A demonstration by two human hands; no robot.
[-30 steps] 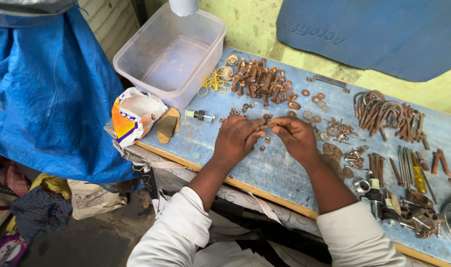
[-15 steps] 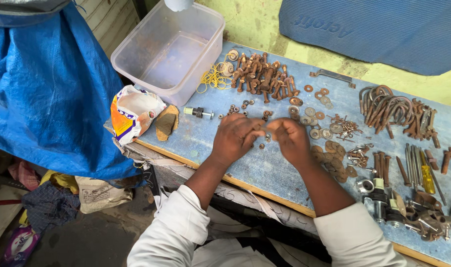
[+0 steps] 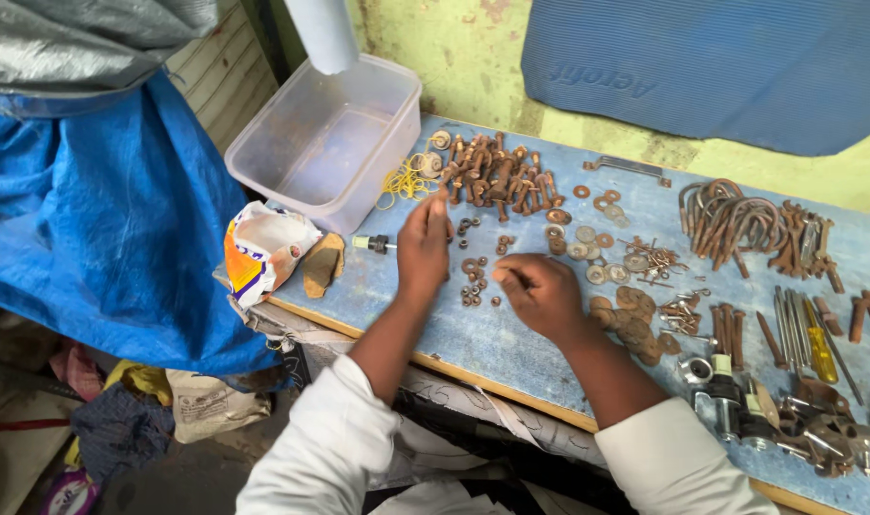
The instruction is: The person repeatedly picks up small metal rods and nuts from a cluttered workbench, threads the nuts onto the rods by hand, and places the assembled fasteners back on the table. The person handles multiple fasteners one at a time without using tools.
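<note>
Blue table (image 3: pixel 511 353): small rusty nuts (image 3: pixel 473 278), scattered.

Left hand (image 3: pixel 424 243) flat-fingered over small rusty nuts (image 3: pixel 471 277) on blue surface (image 3: pixel 473 334), fingertips toward rusty bolt pile (image 3: pixel 497 172). Right hand (image 3: pixel 540 294) curled just beside nuts, grip contents not visible. Washers (image 3: pixel 597 262) to the right. Clear plastic tub (image 3: pixel 325 143) at far left, yellow rubber bands (image 3: pixel 404 179) beside it.

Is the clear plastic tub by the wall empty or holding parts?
Empty, as far as shows: the clear plastic tub stands upright without a lid, and only its bare, rust-stained floor is visible inside.
</note>
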